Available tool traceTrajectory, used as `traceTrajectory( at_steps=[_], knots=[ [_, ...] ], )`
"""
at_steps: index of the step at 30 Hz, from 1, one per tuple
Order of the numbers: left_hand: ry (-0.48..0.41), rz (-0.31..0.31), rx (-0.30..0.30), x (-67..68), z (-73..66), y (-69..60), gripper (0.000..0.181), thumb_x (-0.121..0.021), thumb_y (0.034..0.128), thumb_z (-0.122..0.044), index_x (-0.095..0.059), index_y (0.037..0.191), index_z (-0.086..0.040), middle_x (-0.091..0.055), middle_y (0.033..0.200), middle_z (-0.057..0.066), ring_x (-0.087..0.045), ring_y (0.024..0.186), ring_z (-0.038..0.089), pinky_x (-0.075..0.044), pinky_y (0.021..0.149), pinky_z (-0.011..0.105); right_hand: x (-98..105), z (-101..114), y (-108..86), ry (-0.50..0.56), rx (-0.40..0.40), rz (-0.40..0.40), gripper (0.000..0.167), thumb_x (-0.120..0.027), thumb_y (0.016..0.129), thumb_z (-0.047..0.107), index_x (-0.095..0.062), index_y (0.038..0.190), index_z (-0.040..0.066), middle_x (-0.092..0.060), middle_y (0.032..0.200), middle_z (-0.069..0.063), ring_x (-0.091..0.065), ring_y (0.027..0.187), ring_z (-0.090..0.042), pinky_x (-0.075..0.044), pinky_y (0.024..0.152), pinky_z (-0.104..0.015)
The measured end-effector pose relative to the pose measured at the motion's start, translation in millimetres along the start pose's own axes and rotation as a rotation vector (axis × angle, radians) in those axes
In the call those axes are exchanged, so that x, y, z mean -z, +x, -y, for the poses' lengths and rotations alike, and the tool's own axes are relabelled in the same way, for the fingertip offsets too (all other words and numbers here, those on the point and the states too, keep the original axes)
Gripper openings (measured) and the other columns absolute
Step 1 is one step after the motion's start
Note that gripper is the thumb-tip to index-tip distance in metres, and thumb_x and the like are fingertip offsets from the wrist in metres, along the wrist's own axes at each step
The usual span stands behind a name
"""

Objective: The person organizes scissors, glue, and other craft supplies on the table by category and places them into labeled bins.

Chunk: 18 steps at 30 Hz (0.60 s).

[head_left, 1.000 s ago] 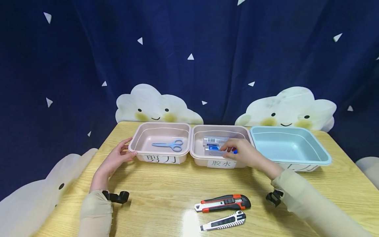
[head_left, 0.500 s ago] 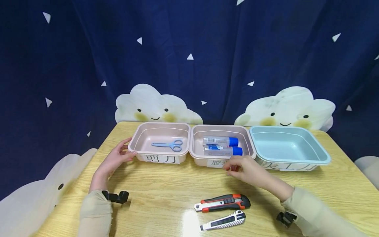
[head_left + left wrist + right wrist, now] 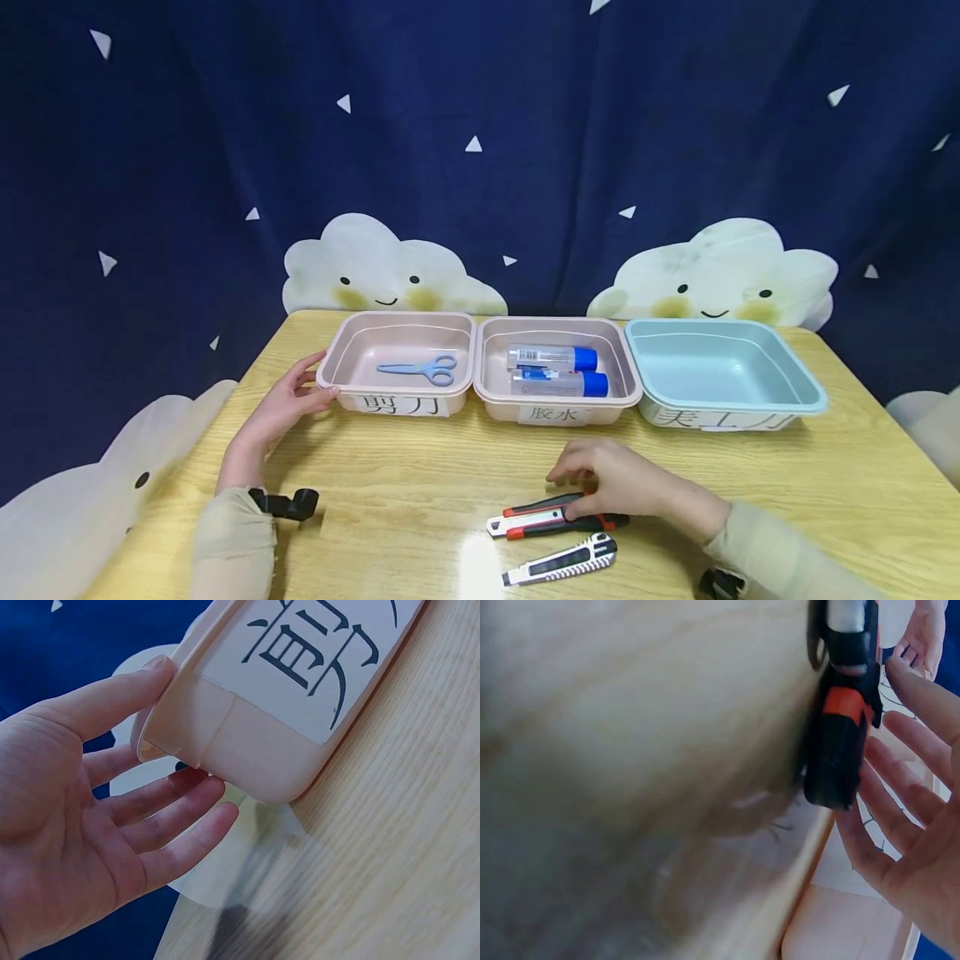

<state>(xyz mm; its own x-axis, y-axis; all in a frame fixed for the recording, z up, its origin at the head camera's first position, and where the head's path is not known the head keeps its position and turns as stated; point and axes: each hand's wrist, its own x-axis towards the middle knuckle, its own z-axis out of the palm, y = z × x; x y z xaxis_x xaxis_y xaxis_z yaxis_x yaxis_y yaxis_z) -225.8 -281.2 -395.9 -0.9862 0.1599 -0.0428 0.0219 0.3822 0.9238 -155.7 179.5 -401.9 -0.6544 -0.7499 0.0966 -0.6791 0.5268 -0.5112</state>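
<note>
In the head view a red-and-black utility knife [image 3: 542, 518] lies on the table, with the right hand [image 3: 618, 483] over its handle end. The right wrist view shows that hand [image 3: 915, 780] with fingers spread beside the knife [image 3: 844, 735], not closed round it. Nearer the front edge lies a white-and-black utility knife [image 3: 562, 563]. The left hand [image 3: 288, 404] is at the left end of the left pink bin [image 3: 401, 390]; in the left wrist view its thumb touches the rim [image 3: 161, 705] and the other fingers extend below. Blue scissors [image 3: 420, 367] lie inside that bin.
A middle pink bin [image 3: 558, 406] holds two clear tubes with blue caps [image 3: 585, 359]. To its right stands a blue bin [image 3: 727, 402]. All three bins bear paper labels and stand in a row along the table's back. Behind hangs a dark blue curtain [image 3: 420, 150].
The right hand has let go of a blue-capped tube in the middle bin, left the bin and come forward and down to the red-and-black knife. The left hand stays at its bin.
</note>
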Motion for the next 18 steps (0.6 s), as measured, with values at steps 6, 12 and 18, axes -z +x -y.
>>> traceTrajectory(
  at_steps=[6,12,18],
  knots=[
    [-0.004,0.0,-0.005,1.2,1.1,-2.2,0.077,-0.063,0.0864,-0.024,-0.015,0.146,-0.012,-0.037,0.13,0.027,-0.052,0.095,0.009,-0.049,0.087,0.041,-4.9,2.6,-1.6,0.013,-0.013,0.039,0.035,-0.074,0.072,0.04,-0.067,0.103,0.023,-0.059,0.093,0.014,-0.052,0.079,0.0,-0.044,0.068,-0.018],
    [0.004,-0.007,-0.005,-0.4,2.3,-1.6,0.076,-0.063,0.0863,-0.024,-0.016,0.146,-0.012,-0.037,0.129,0.027,-0.053,0.095,0.01,-0.049,0.086,0.041,-3.8,4.9,-1.4,0.041,-0.009,0.081,0.034,-0.073,0.074,0.038,-0.067,0.104,0.024,-0.059,0.094,0.014,-0.052,0.08,0.0,-0.045,0.069,-0.018],
    [0.003,-0.009,-0.004,0.3,3.6,0.0,0.077,-0.063,0.086,-0.025,-0.016,0.146,-0.012,-0.037,0.13,0.028,-0.052,0.096,0.013,-0.05,0.085,0.039,-2.8,6.6,0.1,0.032,-0.032,0.156,0.037,-0.074,0.071,0.039,-0.066,0.106,0.028,-0.058,0.096,0.017,-0.051,0.083,0.002,-0.045,0.075,-0.022]
  ],
)
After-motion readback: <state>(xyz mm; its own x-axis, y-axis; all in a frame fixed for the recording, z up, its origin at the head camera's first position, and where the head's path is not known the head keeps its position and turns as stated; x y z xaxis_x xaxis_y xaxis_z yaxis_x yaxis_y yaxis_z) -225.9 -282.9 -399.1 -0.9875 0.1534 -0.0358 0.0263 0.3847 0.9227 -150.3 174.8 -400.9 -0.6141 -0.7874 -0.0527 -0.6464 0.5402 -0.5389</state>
